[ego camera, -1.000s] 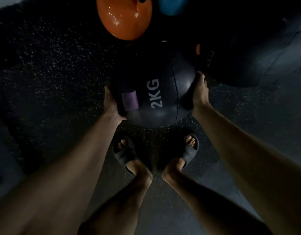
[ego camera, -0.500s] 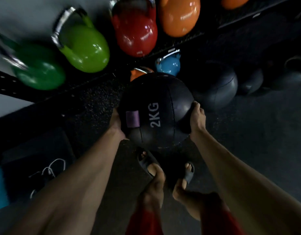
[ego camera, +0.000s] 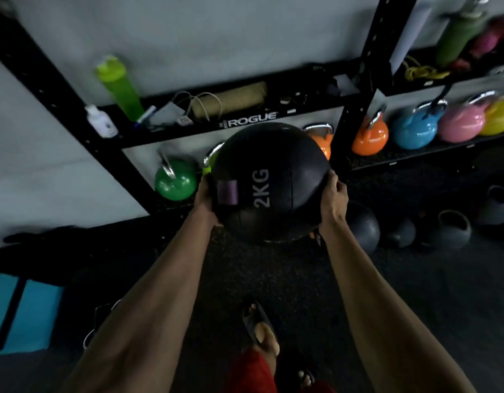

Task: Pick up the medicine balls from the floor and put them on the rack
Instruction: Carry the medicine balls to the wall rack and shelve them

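Black medicine ball, white "2KG", purple patch, seamed panels.

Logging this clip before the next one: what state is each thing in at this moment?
2KG medicine ball: off the floor, held between both hands before the rack.
left hand: holds the ball's left side.
right hand: holds the ball's right side.
second medicine ball: lying on the floor, untouched.
green kettlebell: standing low on the rack.
green bottle: standing higher on the rack.

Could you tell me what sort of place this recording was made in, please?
Probably a gym storage corner: a black ROGUE rack holds coloured kettlebells, and a 2KG medicine ball is held before it.
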Available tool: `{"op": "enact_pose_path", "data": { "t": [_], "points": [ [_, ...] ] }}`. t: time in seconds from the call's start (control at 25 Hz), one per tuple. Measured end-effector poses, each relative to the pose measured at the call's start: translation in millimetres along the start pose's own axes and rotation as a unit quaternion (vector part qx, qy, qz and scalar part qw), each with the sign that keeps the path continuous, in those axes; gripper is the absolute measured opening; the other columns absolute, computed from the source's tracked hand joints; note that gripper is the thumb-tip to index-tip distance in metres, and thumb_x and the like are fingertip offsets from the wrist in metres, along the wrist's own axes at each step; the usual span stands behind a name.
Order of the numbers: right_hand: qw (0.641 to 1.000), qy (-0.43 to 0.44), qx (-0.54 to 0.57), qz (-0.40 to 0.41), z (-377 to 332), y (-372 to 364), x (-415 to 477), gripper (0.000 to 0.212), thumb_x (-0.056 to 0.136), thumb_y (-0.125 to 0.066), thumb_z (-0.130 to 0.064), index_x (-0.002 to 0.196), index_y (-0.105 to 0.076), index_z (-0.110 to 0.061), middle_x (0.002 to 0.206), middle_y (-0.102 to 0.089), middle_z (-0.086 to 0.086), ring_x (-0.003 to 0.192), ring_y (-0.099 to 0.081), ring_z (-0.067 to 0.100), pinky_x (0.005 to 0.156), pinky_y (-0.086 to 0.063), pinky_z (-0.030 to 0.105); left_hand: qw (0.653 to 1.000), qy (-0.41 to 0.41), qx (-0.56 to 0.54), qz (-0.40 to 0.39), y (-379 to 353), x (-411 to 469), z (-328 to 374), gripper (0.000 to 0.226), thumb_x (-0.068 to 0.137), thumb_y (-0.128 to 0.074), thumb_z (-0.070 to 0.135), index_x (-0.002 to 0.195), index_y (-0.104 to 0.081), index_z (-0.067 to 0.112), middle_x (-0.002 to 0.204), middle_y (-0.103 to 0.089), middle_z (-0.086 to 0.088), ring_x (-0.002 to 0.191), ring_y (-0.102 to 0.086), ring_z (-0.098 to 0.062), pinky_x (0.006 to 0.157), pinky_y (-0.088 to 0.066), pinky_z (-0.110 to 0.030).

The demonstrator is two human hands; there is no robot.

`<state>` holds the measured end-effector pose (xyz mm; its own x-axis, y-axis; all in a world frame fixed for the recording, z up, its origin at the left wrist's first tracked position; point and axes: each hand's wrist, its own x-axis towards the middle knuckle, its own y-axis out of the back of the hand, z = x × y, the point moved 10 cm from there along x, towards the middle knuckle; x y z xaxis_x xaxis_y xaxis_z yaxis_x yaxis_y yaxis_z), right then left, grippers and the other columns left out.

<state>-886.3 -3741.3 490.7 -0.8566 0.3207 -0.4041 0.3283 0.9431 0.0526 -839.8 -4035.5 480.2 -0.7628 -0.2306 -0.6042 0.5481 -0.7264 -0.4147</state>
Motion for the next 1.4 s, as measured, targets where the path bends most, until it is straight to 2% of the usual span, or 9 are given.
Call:
{"op": "enact_pose_path", "data": {
  "t": [0.08, 0.24, 0.28, 0.44, 0.72, 0.84, 1.0, 1.2, 1.4],
  "points": [
    [0.999, 0.024, 0.018, -0.018, -40, -3, -28, 0.068, 0.092, -0.047, -0.065, 0.142, -0.053, -0.019, 0.133, -0.061, 0.011, 0.122, -0.057, 0.032, 0.107, -0.045, 0.046, 0.999, -0.05, 0.003, 0.0, -12, -38, 39, 0.052, 0.103, -0.035, 0.045, 0.09, -0.072, 0.011, 0.078, -0.076, -0.008, 0.081, -0.07, -0.026, 0.076, -0.054, -0.032],
    [0.992, 0.106, 0.055, -0.044, -132, -8, -81, 0.063, 0.097, -0.048, -0.059, 0.139, -0.054, -0.013, 0.132, -0.062, 0.013, 0.125, -0.057, 0.032, 0.108, -0.044, 0.043, 0.99, -0.142, -0.012, -0.01, -26, -105, 115, 0.053, 0.099, -0.042, 0.049, 0.129, -0.063, 0.011, 0.122, -0.067, -0.016, 0.104, -0.065, -0.031, 0.11, -0.043, -0.045],
    [0.988, 0.124, 0.066, -0.058, -154, -11, -95, 0.062, 0.098, -0.048, -0.059, 0.139, -0.053, -0.013, 0.133, -0.062, 0.012, 0.126, -0.056, 0.032, 0.109, -0.043, 0.043, 0.986, -0.162, -0.035, -0.023, -34, -126, 134, 0.052, 0.1, -0.04, 0.048, 0.131, -0.061, 0.011, 0.12, -0.068, -0.015, 0.102, -0.066, -0.03, 0.109, -0.044, -0.045],
    [0.968, 0.196, 0.096, -0.123, -235, -21, -153, 0.071, 0.093, -0.043, -0.069, 0.142, -0.049, -0.019, 0.134, -0.056, 0.005, 0.13, -0.049, 0.023, 0.114, -0.037, 0.044, 0.968, -0.238, -0.038, -0.075, -61, -206, 205, 0.044, 0.099, -0.038, 0.046, 0.1, -0.068, 0.014, 0.093, -0.072, -0.009, 0.083, -0.069, -0.026, 0.079, -0.052, -0.035],
    [0.919, 0.287, 0.15, -0.225, -364, -45, -235, 0.101, 0.074, -0.042, -0.086, 0.153, -0.035, -0.024, 0.148, -0.05, 0.005, 0.136, -0.048, 0.027, 0.115, -0.039, 0.048, 0.921, -0.374, -0.023, -0.107, -102, -323, 328, 0.042, 0.1, -0.043, 0.047, 0.095, -0.07, 0.015, 0.079, -0.073, -0.006, 0.073, -0.07, -0.022, 0.074, -0.051, -0.032],
    [0.897, 0.321, 0.151, -0.264, -414, -62, -256, 0.093, 0.086, -0.042, -0.081, 0.159, -0.021, -0.027, 0.156, -0.039, 0.006, 0.141, -0.04, 0.03, 0.117, -0.035, 0.053, 0.902, -0.422, -0.016, -0.092, -108, -351, 375, 0.048, 0.094, -0.049, 0.055, 0.108, -0.071, 0.016, 0.099, -0.074, -0.009, 0.09, -0.07, -0.026, 0.081, -0.054, -0.034],
    [0.87, 0.372, 0.152, -0.286, -485, -92, -289, 0.089, 0.091, -0.043, -0.076, 0.161, -0.015, -0.027, 0.159, -0.035, 0.007, 0.143, -0.038, 0.03, 0.118, -0.034, 0.051, 0.867, -0.494, 0.005, -0.073, -107, -383, 438, 0.063, 0.078, -0.06, 0.068, 0.117, -0.074, 0.022, 0.117, -0.073, -0.012, 0.115, -0.066, -0.034, 0.104, -0.049, -0.051],
    [0.815, 0.43, 0.188, -0.34, -568, -154, -341, 0.08, 0.093, -0.042, -0.072, 0.158, -0.021, -0.031, 0.153, -0.044, 0.001, 0.138, -0.044, 0.024, 0.118, -0.035, 0.048, 0.827, -0.555, -0.005, -0.091, -103, -416, 548, 0.059, 0.081, -0.059, 0.066, 0.118, -0.074, 0.022, 0.119, -0.073, -0.011, 0.115, -0.066, -0.032, 0.104, -0.05, -0.05],
    [0.791, 0.465, 0.233, -0.322, -638, -225, -369, 0.083, 0.093, -0.04, -0.073, 0.16, -0.015, -0.031, 0.157, -0.037, 0.003, 0.141, -0.039, 0.026, 0.118, -0.034, 0.051, 0.772, -0.625, 0.007, -0.119, -102, -449, 664, 0.046, 0.085, -0.062, 0.058, 0.111, -0.074, 0.023, 0.11, -0.074, -0.006, 0.113, -0.066, -0.029, 0.103, -0.051, -0.045]
  ]
}}
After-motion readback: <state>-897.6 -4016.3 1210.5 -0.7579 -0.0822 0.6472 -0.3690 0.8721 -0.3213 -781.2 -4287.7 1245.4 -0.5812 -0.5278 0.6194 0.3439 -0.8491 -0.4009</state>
